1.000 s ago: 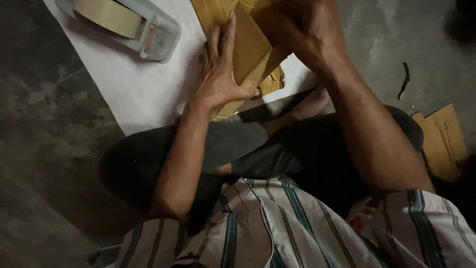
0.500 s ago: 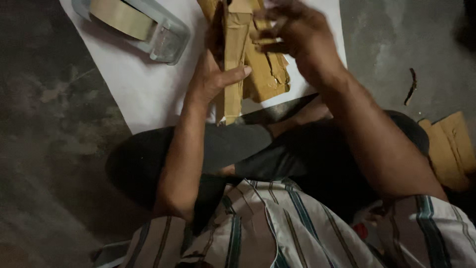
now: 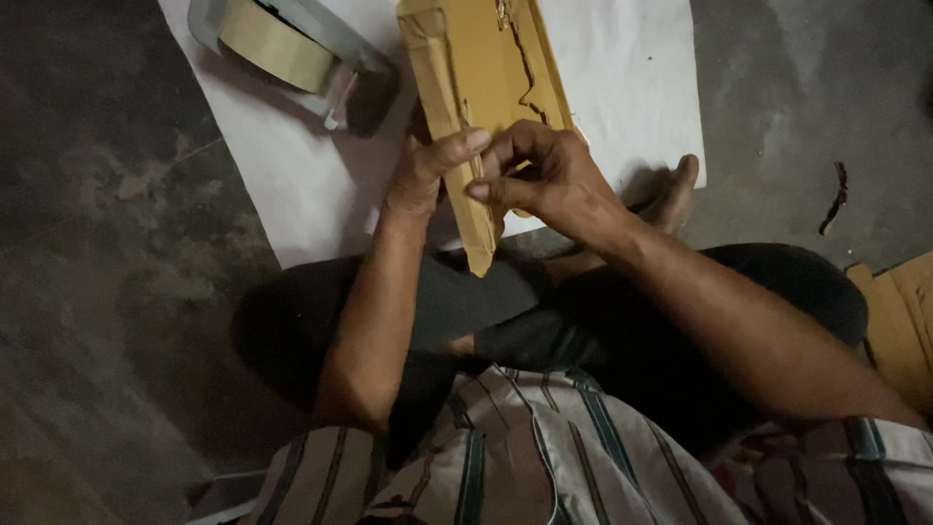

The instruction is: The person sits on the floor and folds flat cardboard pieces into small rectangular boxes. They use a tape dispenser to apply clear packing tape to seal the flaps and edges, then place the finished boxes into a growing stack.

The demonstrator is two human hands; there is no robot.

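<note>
Both hands, left hand [image 3: 420, 180] and right hand [image 3: 544, 180], pinch the folded cardboard piece [image 3: 486, 78] upright, fingers clenched on its edge to steady it.

Both hands [image 3: 486, 175] on folded cardboard [image 3: 476, 87]

Brown cardboard piece [image 3: 486, 87] held up off the white sheet [image 3: 632, 78], folded flat along its left edge into a long narrow strip. A ragged tear runs down its upper face. Its lower tip points toward the lap, pinched between both hands.
</note>
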